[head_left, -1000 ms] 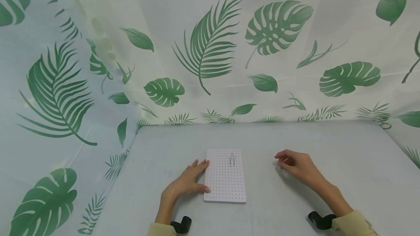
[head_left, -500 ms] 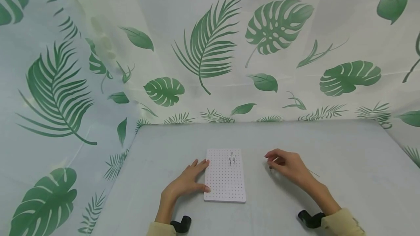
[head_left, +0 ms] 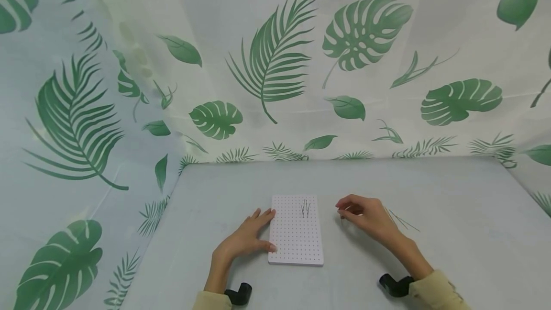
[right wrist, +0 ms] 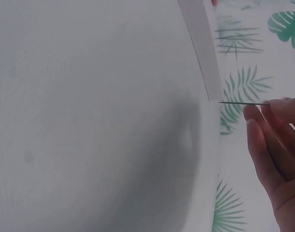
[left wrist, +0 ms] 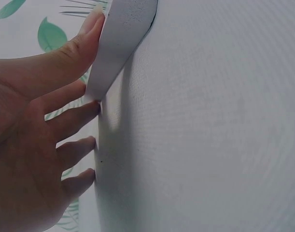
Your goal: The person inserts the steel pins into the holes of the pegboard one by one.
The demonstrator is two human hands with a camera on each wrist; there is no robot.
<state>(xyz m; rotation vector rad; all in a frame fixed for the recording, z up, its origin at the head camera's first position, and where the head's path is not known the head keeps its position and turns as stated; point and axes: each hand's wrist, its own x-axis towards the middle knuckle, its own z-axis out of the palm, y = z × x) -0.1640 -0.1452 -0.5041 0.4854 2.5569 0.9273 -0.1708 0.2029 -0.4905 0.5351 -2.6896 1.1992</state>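
Note:
A white board (head_left: 295, 236) with rows of small holes lies on the table. Near its far right corner stand a few thin dark sticks like needles (head_left: 305, 208). My left hand (head_left: 243, 239) rests at the board's left edge, thumb on the near part and fingers spread; the left wrist view shows the thumb (left wrist: 77, 53) against the board's side (left wrist: 120, 41). To the right of the board, above the table, my right hand (head_left: 366, 214) pinches a thin dark needle-like stick (right wrist: 244, 103) between thumb and fingertips. Its free end points down.
Thin loose sticks (head_left: 404, 221) lie on the table behind my right wrist, partly hidden by it. A pale cloth covers the table (head_left: 215, 185). Leaf-patterned curtains (head_left: 275, 85) hang along the back and the left side.
My right hand has moved left toward the board with the stick. Loose sticks behind it have come into view. My left hand and the board have stayed put.

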